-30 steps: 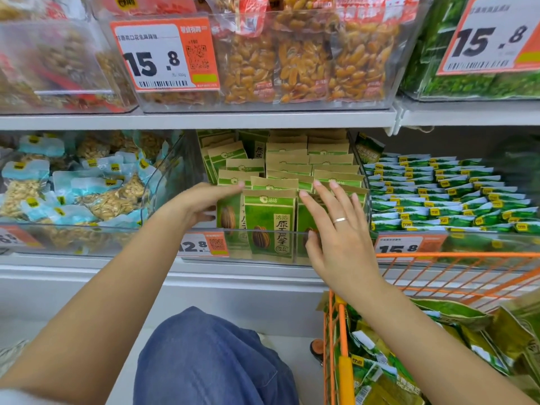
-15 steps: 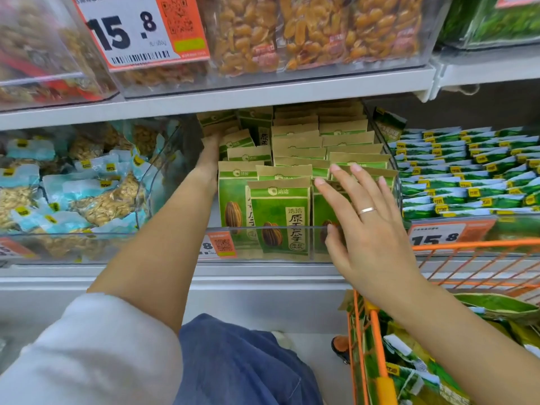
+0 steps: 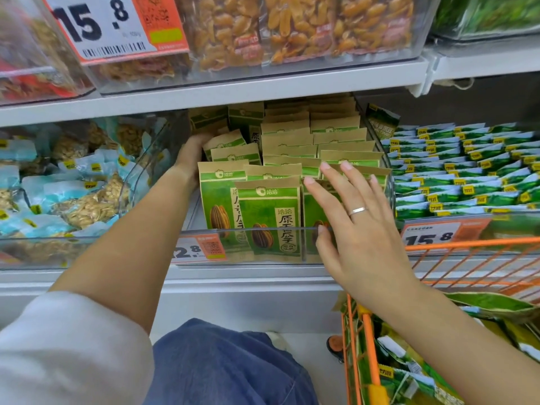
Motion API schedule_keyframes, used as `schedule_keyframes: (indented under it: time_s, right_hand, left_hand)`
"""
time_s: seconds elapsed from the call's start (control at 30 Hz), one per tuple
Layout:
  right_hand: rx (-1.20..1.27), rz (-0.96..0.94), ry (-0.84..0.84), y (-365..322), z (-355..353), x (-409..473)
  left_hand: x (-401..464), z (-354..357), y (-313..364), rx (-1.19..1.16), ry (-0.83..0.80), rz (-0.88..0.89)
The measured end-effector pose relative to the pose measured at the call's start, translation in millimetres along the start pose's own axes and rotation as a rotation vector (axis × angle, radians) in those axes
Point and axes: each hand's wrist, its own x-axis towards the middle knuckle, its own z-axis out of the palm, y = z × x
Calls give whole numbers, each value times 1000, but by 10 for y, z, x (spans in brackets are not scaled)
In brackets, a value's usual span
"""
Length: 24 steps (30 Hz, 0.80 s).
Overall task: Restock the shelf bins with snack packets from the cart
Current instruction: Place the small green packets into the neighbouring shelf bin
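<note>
Green and tan sunflower-seed packets stand in rows inside a clear shelf bin on the middle shelf. My left hand reaches deep into the bin's left side and touches the packets in the back rows; its fingers are hidden behind them. My right hand lies flat, fingers spread, against the front right packets, with a ring on one finger. The orange wire cart at lower right holds several green snack packets.
A bin of blue-labelled nut packs sits to the left, a bin of flat green packets to the right. Upper shelf bins hold orange bean snacks. Price tags hang on bin fronts. My denim-clad knee is below.
My left hand moved from the front packets deeper along the bin's left side to the back rows. My right hand stayed on the front right packets. The view shifted closer.
</note>
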Motion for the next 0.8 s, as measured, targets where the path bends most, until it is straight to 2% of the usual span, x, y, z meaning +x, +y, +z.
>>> schedule_keyframes:
  time_s: [0.1,0.17,0.23,0.33,0.53,0.63,0.8]
  right_hand:
    - [0,2,-3,-1,2,3]
    - [-3,0,-6,-2,2,0]
    - [-4,2,-4,1,-1,-6]
    - [-5,7,2,0,-2,-11]
    - [-14,4,7,0,-1,-7]
    - [-12,4,7,-2,4,-3]
    - [-14,12,1,-3,7,-4]
  left_hand:
    - [1,-4,-8,66,128,98]
    - [-78,11,2,145,144,137]
    - [-100,-3,14,112,106,120]
    - [209,-227,-116,-50,20,-23]
    - [-249,-97,-123,-200,-6,45]
    - [-325,-122,-103,-153,5,90]
    - [-340,-294,-110,-97,-112,60]
